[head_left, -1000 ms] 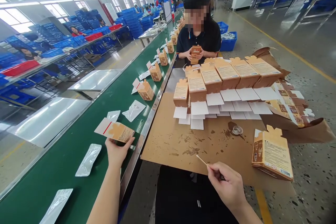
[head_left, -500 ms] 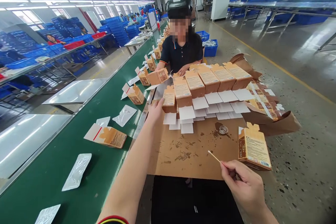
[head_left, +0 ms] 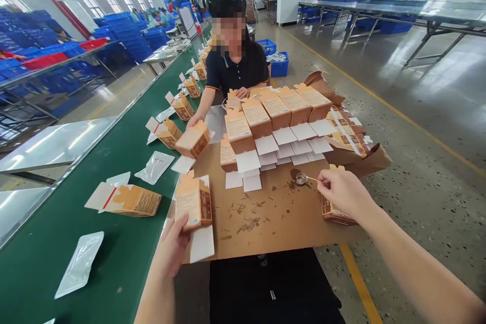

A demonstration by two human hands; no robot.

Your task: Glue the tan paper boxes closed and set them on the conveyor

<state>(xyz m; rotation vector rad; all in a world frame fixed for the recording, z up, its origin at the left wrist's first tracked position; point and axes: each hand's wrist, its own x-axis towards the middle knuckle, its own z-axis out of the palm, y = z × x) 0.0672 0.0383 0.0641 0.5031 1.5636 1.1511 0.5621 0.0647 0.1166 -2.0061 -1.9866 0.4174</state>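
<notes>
- L hand (head_left: 170,253): grip closed on orange carton (head_left: 193,201), held over table (head_left: 266,233) near edge; firm hold keeps it square.
- R hand (head_left: 343,192): grip pinching wooden swab (head_left: 312,178), tip at glass dish (head_left: 301,178); steady pinch helps.

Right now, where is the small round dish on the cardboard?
In the head view, the small round dish sits on the brown cardboard sheet, just left of the right hand and its swab, near the white cards.
</notes>
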